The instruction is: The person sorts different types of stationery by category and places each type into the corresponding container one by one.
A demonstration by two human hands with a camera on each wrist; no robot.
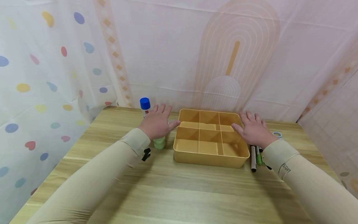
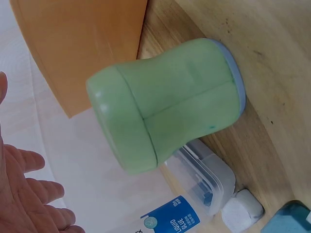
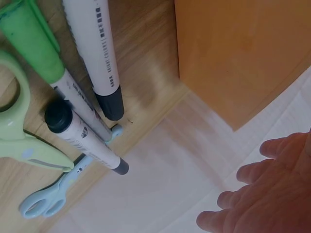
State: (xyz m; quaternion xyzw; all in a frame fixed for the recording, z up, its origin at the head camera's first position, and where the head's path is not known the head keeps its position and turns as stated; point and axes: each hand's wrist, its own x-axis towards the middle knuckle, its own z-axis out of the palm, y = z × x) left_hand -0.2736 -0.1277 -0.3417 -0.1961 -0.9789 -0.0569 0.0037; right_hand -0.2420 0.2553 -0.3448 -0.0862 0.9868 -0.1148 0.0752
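A yellow-orange box (image 1: 211,159) with several compartments stands between my two hands. My left hand (image 1: 158,123) is held over the things at the box's left side, its fingers straight and holding nothing. Under and beside it are a green waisted container (image 2: 170,102) and a liquid glue bottle (image 2: 175,216), whose blue cap (image 1: 144,103) shows behind the hand. At the box's right side my right hand (image 1: 254,129) spreads its fingers, holding nothing. Below it lie a white marker (image 1: 253,158) with a black cap, a green-capped marker (image 3: 34,43) and a shorter black-capped marker (image 3: 87,141).
Green scissors (image 3: 34,150) and light blue scissors (image 3: 46,199) lie by the markers. Near the green container are a clear plastic case (image 2: 209,170), a small white block (image 2: 243,211) and a teal object (image 2: 289,218). A patterned curtain (image 1: 165,46) hangs behind the wooden table (image 1: 195,193).
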